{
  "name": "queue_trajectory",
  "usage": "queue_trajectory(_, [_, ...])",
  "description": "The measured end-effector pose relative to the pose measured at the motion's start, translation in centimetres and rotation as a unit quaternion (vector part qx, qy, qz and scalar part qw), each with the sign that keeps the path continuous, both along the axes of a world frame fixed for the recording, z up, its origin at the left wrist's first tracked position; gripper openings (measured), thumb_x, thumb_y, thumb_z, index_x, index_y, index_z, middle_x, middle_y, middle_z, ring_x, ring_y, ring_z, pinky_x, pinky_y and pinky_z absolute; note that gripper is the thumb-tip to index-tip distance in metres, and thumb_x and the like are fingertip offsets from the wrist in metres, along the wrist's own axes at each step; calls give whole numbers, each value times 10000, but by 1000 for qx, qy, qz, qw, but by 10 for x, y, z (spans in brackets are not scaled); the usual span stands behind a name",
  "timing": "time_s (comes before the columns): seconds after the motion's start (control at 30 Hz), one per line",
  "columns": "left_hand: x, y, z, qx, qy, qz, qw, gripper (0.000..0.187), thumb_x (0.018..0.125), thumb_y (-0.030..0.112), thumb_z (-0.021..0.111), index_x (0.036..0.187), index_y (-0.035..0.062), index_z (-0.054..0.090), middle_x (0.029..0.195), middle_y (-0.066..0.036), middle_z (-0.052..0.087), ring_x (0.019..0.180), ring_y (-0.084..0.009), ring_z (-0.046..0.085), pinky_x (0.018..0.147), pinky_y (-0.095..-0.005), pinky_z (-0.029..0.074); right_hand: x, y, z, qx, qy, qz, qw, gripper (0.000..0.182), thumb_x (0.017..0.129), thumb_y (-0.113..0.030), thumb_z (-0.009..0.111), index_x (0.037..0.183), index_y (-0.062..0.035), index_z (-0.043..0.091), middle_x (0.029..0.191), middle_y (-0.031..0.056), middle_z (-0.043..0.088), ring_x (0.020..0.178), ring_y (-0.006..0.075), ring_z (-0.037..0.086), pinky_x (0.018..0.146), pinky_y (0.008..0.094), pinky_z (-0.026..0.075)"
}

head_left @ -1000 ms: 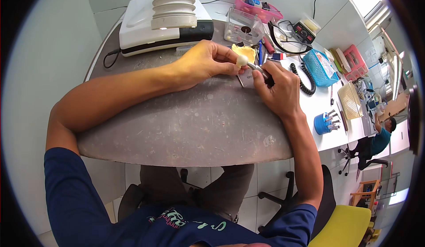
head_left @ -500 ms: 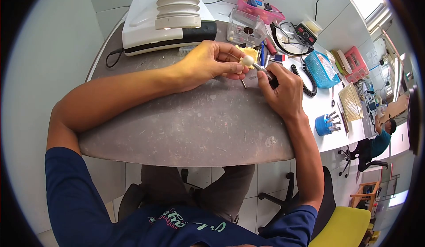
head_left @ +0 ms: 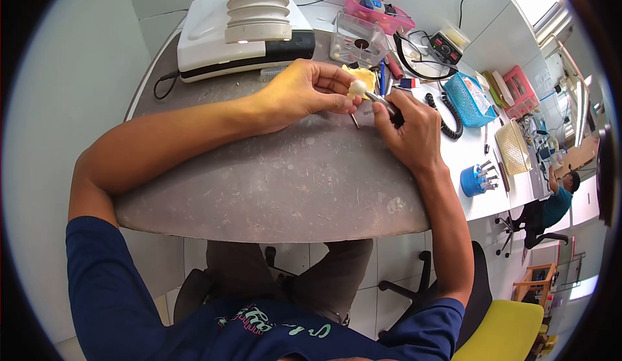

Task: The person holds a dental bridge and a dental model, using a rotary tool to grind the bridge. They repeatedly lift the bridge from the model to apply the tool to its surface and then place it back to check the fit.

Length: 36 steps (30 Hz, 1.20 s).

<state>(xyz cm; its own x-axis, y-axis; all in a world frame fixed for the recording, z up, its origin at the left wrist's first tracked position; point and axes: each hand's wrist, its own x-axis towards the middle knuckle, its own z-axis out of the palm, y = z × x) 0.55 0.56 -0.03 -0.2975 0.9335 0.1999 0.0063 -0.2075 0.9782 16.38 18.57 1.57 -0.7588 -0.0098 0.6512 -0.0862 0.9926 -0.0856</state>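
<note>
My left hand (head_left: 304, 93) pinches a small off-white piece (head_left: 357, 88) between thumb and fingertips above the grey bench top. The piece has a rounded top and an uneven lower edge. In my right hand (head_left: 416, 128), the fingers are wrapped round a metal rotary handpiece (head_left: 378, 99). Its tip points left and meets the side of the piece; whether it touches cannot be made out. Just behind the piece lies a yellow, irregular lump of material (head_left: 367, 76). A thin metal rod (head_left: 354, 121) lies on the bench below my left fingers.
A white box-like unit (head_left: 201, 40) with a ribbed hose (head_left: 258, 5) above it stands at the back left. Behind my hands are a clear bin (head_left: 342, 25) and pink basket (head_left: 400, 24). Rightward are a coiled cord (head_left: 453, 126), blue basket (head_left: 463, 99), bur holder (head_left: 472, 183) and a seated person (head_left: 556, 207).
The off-white piece has turned in my left fingers, so its uneven edge shows now. My right hand and the handpiece have shifted slightly left.
</note>
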Motion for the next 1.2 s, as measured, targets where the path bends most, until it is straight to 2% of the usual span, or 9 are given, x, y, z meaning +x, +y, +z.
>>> queue_trajectory(0.2, [-1, -1, 2, -14, -2, 6, 1000, 395, 890, 64, 721, 1266, -6, 625, 1129, -78, 708, 1050, -120, 665, 979, -270, 514, 4, 5, -1, -24, -21, -22, 999, 295, 888, -321, 683, 827, -34, 647, 703, 116, 652, 550, 287, 636, 533, 394, 492])
queue_trajectory(0.53, [1, -3, 4, -27, 14, 23, 999, 391, 892, 87, 736, 1261, 8, 630, 1119, -67, 715, 1036, -107, 664, 945, -254, 511, 4, 1, 0, -8, -30, -20, 999, 291, 889, -323, 680, 827, -40, 648, 701, 118, 650, 549, 288, 633, 532, 396, 490])
queue_trajectory(0.63, [0, 0, 1, 5, 2, 2, 1000, 388, 894, 99, 742, 1256, 13, 633, 1111, -54, 715, 1029, -94, 659, 928, -248, 511, 2, 2, 0, -15, -32, -20, 999, 291, 888, -322, 679, 828, -40, 647, 695, 120, 643, 550, 292, 632, 531, 399, 488])
queue_trajectory(0.7, [1, 0, 2, -19, 33, 17, 999, 382, 891, 103, 748, 1247, 17, 638, 1110, -49, 713, 1014, -87, 656, 919, -243, 508, 1, 1, 0, -24, -24, -17, 999, 292, 888, -323, 678, 828, -39, 646, 693, 120, 640, 550, 292, 631, 530, 399, 487])
queue_trajectory(1.2, [1, -1, 1, -19, 40, 27, 999, 372, 887, 108, 753, 1232, 20, 646, 1106, -43, 712, 1010, -84, 651, 917, -236, 501, 2, 2, -1, -18, -25, -14, 999, 297, 888, -325, 681, 821, -38, 645, 693, 116, 650, 546, 289, 629, 533, 396, 489])
